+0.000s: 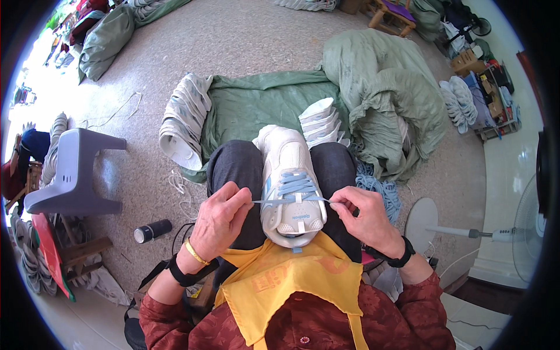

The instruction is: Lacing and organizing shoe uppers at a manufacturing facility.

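A white sneaker (287,153) is propped between my knees, its heel toward me and its toe pointing away. Light blue shoelace (296,183) crosses its upper in several rows. My left hand (224,217) pinches one end of the lace at the shoe's left side. On the other side, my right hand (366,213) pinches the opposite end. Both ends run out sideways, stretched nearly straight across the base of the tongue (296,217).
Stacked white shoe uppers (185,119) and a second stack (320,121) stand by a green cloth (262,105). Blue laces (382,192) lie beyond my right knee. A grey plastic stool (79,169), a black cylinder (153,231) and a standing fan (525,233) flank me.
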Tool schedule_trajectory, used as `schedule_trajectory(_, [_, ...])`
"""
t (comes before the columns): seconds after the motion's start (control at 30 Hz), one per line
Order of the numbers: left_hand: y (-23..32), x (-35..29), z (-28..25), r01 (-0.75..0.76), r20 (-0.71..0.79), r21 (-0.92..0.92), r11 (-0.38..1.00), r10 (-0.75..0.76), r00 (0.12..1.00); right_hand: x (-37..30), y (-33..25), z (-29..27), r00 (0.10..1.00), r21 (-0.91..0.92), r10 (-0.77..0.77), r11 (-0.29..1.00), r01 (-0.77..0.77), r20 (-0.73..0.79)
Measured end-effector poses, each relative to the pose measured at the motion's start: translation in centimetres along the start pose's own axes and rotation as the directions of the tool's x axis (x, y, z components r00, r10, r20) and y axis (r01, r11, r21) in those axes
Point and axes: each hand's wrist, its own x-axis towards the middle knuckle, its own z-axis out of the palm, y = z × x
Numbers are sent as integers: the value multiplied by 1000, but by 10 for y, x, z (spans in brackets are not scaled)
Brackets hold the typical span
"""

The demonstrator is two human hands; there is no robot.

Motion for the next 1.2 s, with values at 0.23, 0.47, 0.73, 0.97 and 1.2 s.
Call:
schedule_trajectory(0.23, [-1, -2, -8, -56, 29, 145, 988, 52, 998, -5, 9, -3, 976, -116, -166, 982, 151, -138])
schedule_trajectory(0.47, [-13, -15, -24, 70, -62, 145, 987, -61, 996, -19, 31, -29, 969, -176, -85, 983, 45, -232])
schedule_trajectory(0.73, [-53, -39, -59, 256, -130, 253, 933, -230, 965, -44, 72, -60, 942, -35, 166, 982, -184, -291])
schedule_trajectory(0.97, [-113, -66, -112, 382, -186, 296, 876, -339, 922, -74, 150, -87, 877, 115, 364, 931, -346, -313])
schedule_trajectory(1.2, [-169, -97, -155, 496, -301, 325, 805, -410, 861, -92, 211, -119, 857, 96, 406, 913, -397, -318])
